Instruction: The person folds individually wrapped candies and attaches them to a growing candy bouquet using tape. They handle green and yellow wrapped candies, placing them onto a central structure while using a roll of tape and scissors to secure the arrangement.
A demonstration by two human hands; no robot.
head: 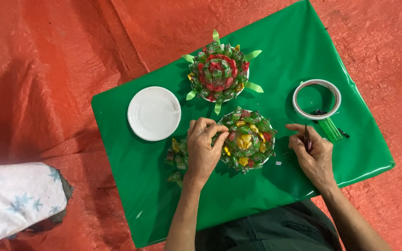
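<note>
A round candy flower with green-wrapped sweets and a yellow centre [248, 140] lies on the green sheet [303, 51] in front of me. My left hand [204, 148] rests on its left edge, fingers curled over the wrapped sweets. My right hand [311, 151] sits to the right of it, pinching a small dark tool between its fingers. Several loose wrapped sweets [177, 157] lie just left of my left hand.
A second candy flower with a red centre and green strips [219, 72] sits farther back. An empty white plate [154, 113] is at the left, a tape roll [317, 99] and green strips [330, 128] at the right. Red tarpaulin [47, 69] surrounds the sheet; patterned white cloth [15, 200] lies at lower left.
</note>
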